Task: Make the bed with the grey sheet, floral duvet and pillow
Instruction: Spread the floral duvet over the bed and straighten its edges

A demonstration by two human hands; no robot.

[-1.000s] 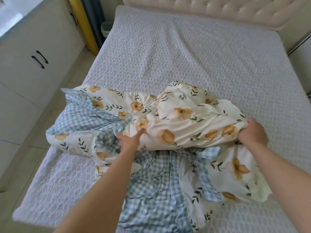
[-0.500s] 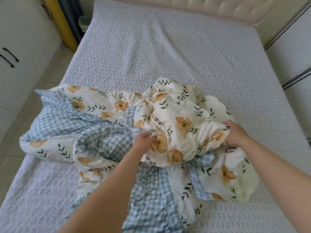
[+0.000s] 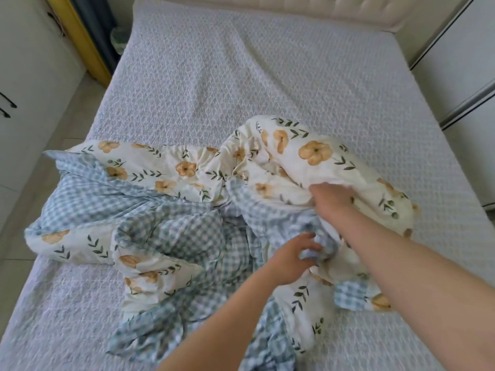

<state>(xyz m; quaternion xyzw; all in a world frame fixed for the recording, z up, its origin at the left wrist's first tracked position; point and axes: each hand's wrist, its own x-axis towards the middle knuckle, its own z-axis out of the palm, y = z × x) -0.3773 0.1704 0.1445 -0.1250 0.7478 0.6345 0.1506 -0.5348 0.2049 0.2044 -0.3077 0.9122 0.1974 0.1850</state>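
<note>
In the head view the duvet (image 3: 171,210) lay bunched on the near half of the sheet (image 3: 241,76). Fingers of the right hand (image 3: 330,200) curled on a floral fold, those of the left hand (image 3: 292,257) pinched checked cloth. Pulling the wrong layers could tangle it more.
</note>
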